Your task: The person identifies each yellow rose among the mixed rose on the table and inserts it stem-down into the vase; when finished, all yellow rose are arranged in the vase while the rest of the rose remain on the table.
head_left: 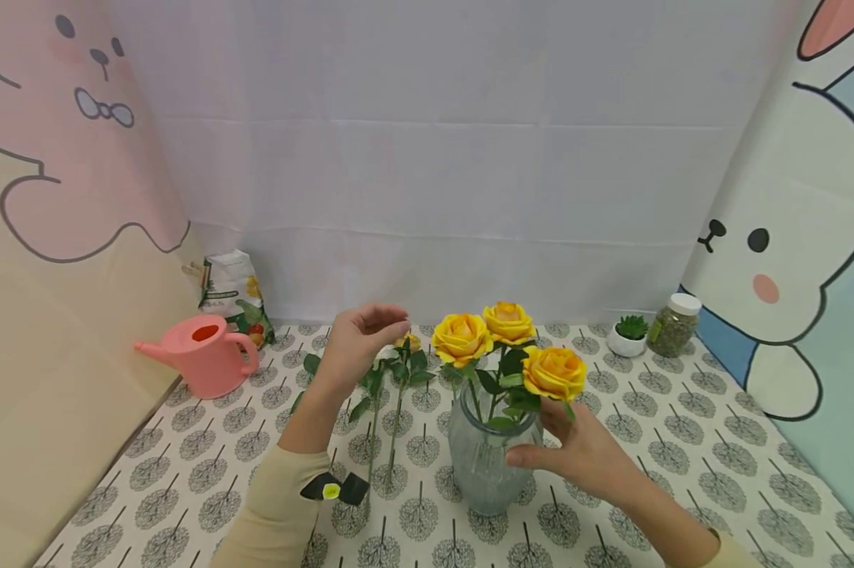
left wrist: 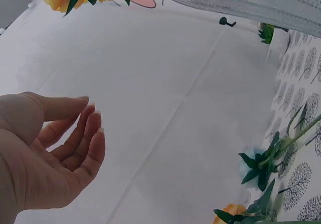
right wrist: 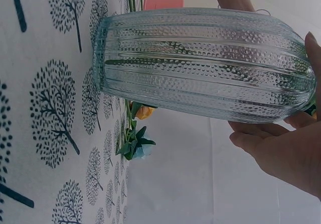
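Observation:
My right hand (head_left: 590, 454) holds the side of a clear ribbed glass vase (head_left: 480, 465), thumb on the near side and fingers behind it. Three yellow roses (head_left: 462, 339) with green leaves stand in the vase, their stems showing through the glass. To the left of the roses my left hand (head_left: 352, 351) hovers over the tablecloth, fingers loosely curled with nothing in them. Beneath and beside it lie long-stemmed flowers; the left wrist view shows a pale blue flower (left wrist: 253, 166) and a yellow-orange flower (left wrist: 231, 213) among them.
A pink watering can (head_left: 210, 363) stands at the left, with a white printed bag (head_left: 230, 280) behind it. At the back right are a small potted succulent (head_left: 629, 335) and a white-lidded jar (head_left: 674, 327). A white curtain (head_left: 434, 173) hangs behind the tree-patterned tablecloth (head_left: 420, 517).

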Motion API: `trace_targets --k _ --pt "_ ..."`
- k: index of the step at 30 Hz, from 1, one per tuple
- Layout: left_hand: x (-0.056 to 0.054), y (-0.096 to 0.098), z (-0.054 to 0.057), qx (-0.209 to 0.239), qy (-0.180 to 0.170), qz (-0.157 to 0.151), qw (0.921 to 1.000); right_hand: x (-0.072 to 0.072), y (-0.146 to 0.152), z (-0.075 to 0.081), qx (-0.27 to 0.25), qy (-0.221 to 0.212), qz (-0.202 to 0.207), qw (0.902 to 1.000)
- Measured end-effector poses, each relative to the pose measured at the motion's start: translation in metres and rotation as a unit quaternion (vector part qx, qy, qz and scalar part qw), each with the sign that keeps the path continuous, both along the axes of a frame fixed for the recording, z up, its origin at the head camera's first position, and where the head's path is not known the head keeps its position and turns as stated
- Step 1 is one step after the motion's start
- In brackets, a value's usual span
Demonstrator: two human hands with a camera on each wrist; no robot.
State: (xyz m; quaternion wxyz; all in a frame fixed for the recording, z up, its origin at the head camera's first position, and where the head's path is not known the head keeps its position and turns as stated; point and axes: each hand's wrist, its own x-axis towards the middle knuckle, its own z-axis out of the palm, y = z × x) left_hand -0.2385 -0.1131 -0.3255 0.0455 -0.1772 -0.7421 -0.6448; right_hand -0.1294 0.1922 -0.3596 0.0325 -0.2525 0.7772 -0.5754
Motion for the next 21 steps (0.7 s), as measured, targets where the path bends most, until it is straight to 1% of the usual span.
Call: trace_targets --k 3,5,8,11,12,14,17,19,21 --pt "-0.011 0.000 -0.012 -0.031 0.006 0.041 0.9987 0.000 0.001 0.000 -0.002 -0.003 -0.001 1.0000" --pt "-0.018 0.001 -0.022 -0.065 0.004 0.067 0.9956 0.000 0.001 0.000 -0.005 -0.005 0.001 1.0000" --pt "-0.026 0.002 -0.038 -0.117 -0.004 0.106 0.9875 0.000 0.001 -0.001 -0.008 -0.008 0.003 0.9999" --pt "-0.032 0.003 -0.050 -0.162 -0.009 0.135 0.9774 0.000 0.001 -0.001 -0.007 -0.008 0.003 0.9999" --pt "-0.034 0.003 -0.054 -0.180 -0.009 0.139 0.9738 0.000 0.001 -0.001 -0.005 -0.008 0.002 1.0000" --pt "-0.036 0.002 -0.059 -0.209 -0.020 0.139 0.9677 0.000 0.001 -0.001 0.000 -0.008 -0.001 1.0000" --pt "-0.039 0.000 -0.068 -0.254 -0.038 0.121 0.9589 0.000 0.001 0.000 0.004 -0.009 -0.003 0.9999" --pt "-0.041 -0.001 -0.074 -0.271 -0.054 0.107 0.9550 0.000 0.001 -0.001 0.005 -0.009 -0.005 0.9999" --pt "-0.043 0.000 -0.079 -0.289 -0.062 0.097 0.9505 0.000 0.001 -0.001 0.003 -0.011 -0.003 0.9999"
